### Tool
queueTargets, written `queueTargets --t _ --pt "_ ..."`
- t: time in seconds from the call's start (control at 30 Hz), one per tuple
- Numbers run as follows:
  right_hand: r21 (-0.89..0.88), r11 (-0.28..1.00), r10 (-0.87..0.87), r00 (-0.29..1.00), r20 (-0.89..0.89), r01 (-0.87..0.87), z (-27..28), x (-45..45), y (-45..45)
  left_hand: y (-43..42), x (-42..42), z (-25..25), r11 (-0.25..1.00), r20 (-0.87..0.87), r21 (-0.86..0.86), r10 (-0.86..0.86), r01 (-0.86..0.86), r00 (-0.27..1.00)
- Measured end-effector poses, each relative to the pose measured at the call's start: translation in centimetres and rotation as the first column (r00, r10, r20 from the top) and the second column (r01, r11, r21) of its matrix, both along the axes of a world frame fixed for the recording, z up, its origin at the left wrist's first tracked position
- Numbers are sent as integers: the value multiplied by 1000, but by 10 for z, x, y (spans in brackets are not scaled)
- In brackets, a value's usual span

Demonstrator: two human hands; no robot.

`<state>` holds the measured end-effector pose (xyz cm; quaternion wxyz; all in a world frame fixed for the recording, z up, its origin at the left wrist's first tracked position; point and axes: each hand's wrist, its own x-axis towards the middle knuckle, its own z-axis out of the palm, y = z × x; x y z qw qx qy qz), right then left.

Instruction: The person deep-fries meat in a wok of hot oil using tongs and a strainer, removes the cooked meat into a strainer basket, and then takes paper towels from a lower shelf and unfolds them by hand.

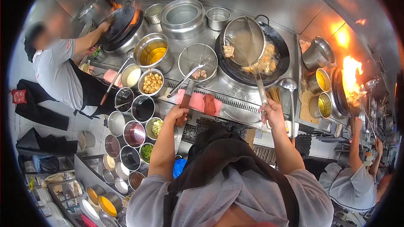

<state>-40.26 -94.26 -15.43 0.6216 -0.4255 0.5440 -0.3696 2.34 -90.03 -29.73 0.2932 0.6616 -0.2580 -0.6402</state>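
Note:
My left hand (178, 113) is closed round the wooden handle of a mesh strainer (198, 53). A few pieces of meat (199, 73) lie in that strainer, and a metal utensil with a dark handle (184, 83) rests across it. My right hand (272, 114) grips the metal handle of a second large mesh strainer (245, 38). This one is tilted above a wok (283, 56) of bubbling oil. A fried piece (228, 51) sits at its left edge, and golden pieces (266, 64) float in the oil below.
Several metal pots of sauces and ingredients crowd the left side, among them a pot of yellow oil (156, 54). A ladle (288, 85) lies to the right of the wok. Flames (351, 75) rise at a station on the right. Co-workers handle woks on both sides.

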Motion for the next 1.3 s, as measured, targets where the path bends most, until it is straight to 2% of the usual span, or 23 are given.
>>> queueTargets --t 0.03,0.1,0.17,0.2,0.27,0.37,0.43,0.5,0.57,0.63,0.77,0.9,0.97,1.1,1.17,1.3 --pt "0 1000 2 1000 -3 -2 0 -2 2 0 1 -3 999 102 31 -28 25 994" --pt "29 1000 -12 998 54 10 -1 -4 7 -3 4 -11 999 151 39 -31 26 988" --pt "33 999 -13 997 74 11 -1 -4 12 -11 1 -6 997 329 23 -80 77 941" --pt "36 999 -19 995 94 16 -1 -4 14 -11 -1 -5 997 328 25 -83 79 941" --pt "36 999 -17 994 104 13 -3 -2 15 -5 -11 23 998 -69 -24 65 -66 996" --pt "25 1000 -6 995 98 3 16 8 11 -2 -11 10 989 -164 -130 46 -68 985" --pt "38 999 3 997 82 -6 30 18 13 2 -14 11 991 -147 -103 74 -90 986" --pt "-83 989 108 981 -159 -122 35 24 11 4 -16 13 989 -153 -113 74 -92 985" --pt "-106 978 154 968 -200 -178 23 28 5 5 -17 14 988 -149 -127 74 -93 986" --pt "-145 978 103 954 -281 -148 18 32 2 7 -18 14 986 -178 -138 70 -95 982" --pt "-178 976 72 959 -274 -125 28 28 -3 9 -15 9 983 -201 -152 75 -107 977" --pt "-213 977 -37 959 -282 -25 29 -2 -7 4 -16 -4 984 -200 -137 82 -111 976" --pt "-275 958 -179 910 -373 76 29 -17 -2 3 -14 -4 984 -198 -139 84 -112 977" --pt "-252 957 -240 876 -420 141 23 -52 7 7 -12 -5 988 -181 -130 54 -79 982" --pt "-247 957 -252 863 -437 154 24 -65 13 7 -15 -2 994 -108 -74 69 -77 992" --pt "-243 952 -287 827 -484 187 33 -79 26 13 -18 -9 987 -58 -146 54 -62 997"
